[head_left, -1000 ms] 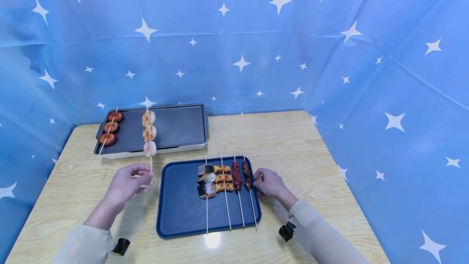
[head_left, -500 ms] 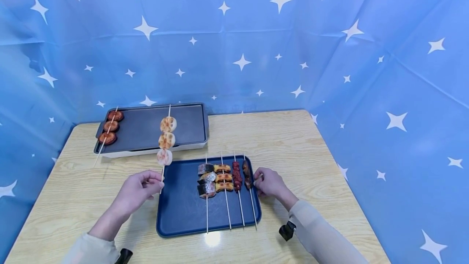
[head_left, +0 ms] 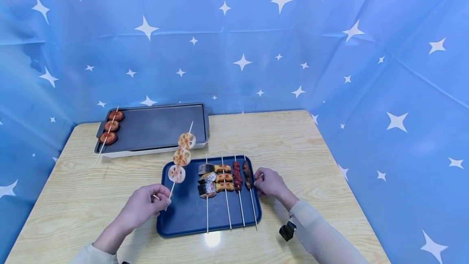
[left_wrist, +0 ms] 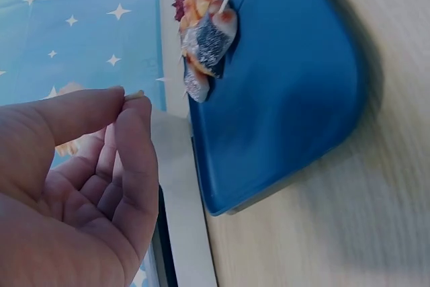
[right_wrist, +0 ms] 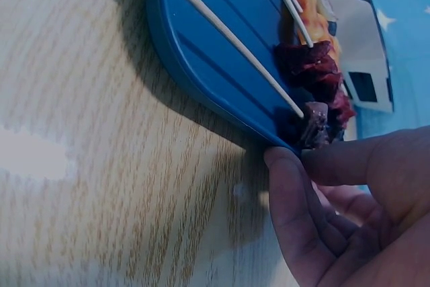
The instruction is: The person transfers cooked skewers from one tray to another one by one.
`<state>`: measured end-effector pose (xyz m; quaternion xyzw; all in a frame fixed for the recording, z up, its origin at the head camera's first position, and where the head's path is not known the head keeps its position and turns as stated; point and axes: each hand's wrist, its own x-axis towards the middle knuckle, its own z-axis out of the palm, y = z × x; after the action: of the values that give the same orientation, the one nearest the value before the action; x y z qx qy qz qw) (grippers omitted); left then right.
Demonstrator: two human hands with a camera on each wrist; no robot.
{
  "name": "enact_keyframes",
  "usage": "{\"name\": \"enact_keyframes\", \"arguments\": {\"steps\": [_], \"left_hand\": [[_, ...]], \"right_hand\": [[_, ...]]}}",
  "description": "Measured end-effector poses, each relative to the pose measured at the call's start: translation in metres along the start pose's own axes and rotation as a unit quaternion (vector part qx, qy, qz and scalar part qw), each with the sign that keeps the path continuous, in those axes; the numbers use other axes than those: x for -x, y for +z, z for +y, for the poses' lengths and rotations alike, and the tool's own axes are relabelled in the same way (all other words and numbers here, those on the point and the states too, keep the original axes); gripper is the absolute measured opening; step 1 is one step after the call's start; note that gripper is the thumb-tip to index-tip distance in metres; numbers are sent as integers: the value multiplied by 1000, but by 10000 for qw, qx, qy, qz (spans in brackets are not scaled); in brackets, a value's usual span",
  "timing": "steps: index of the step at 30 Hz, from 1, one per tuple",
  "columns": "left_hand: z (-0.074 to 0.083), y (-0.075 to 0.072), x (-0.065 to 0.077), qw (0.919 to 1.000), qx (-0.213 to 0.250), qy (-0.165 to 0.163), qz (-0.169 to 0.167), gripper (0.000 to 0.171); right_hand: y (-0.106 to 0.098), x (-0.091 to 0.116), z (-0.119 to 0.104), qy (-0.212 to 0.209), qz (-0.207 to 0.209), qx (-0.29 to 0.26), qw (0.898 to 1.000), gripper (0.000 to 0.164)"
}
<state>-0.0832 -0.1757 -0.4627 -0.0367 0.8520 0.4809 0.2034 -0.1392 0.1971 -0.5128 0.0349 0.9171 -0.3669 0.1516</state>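
My left hand [head_left: 143,206] pinches the bare stick end of a lotus root skewer [head_left: 182,157], which slants over the left part of the blue tray [head_left: 183,215]. Its three pale, browned slices are apart from the griddle behind. In the left wrist view, thumb and fingertip meet on the stick's end, and the hand hides most of the slices. My right hand [head_left: 271,183] grips the tray's right rim between thumb and fingers, beside a dark brown skewer [head_left: 247,173]. Also lying on the tray are a red meat skewer [head_left: 237,176], a yellow browned skewer [head_left: 224,178] and a silver-skinned fish skewer [head_left: 207,182].
Behind the tray, a dark flat griddle [head_left: 157,127] with a pale base stands at the table's back left. A skewer of reddish-brown round slices [head_left: 111,126] lies across its left end. A blue starry curtain [head_left: 234,44] surrounds the wooden table [head_left: 293,146].
My left hand has moved right and nearer, carrying the lotus root skewer from in front of the griddle to over the tray's left part. The right hand has stayed at the rim.
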Motion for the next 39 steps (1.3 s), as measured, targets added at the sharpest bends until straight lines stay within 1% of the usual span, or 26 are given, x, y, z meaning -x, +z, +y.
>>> {"name": "enact_keyframes", "arguments": {"steps": [5,11,17,22,25,30,39], "left_hand": [[-6,4,5,9992,151,-218,-311,14],[-18,7,13,9967,285,-251,-716,17],[-30,14,19,9953,317,-233,-890,16],[-37,20,23,9946,402,-296,-911,16],[-39,25,24,9950,444,-253,-853,17],[-42,33,24,9957,503,-279,-724,18],[-40,45,22,9973,401,-454,-419,15]], "right_hand": [[0,0,0,5,-13,-9,10000,6],[0,0,0,24,-21,21,10000,7],[-1,0,0,25,-35,16,10000,6],[-1,0,1,52,-54,-26,10000,7],[-1,0,1,71,-62,-39,9999,7],[0,0,1,63,-57,-42,10000,7],[0,0,1,24,-46,-39,10000,7]]}}
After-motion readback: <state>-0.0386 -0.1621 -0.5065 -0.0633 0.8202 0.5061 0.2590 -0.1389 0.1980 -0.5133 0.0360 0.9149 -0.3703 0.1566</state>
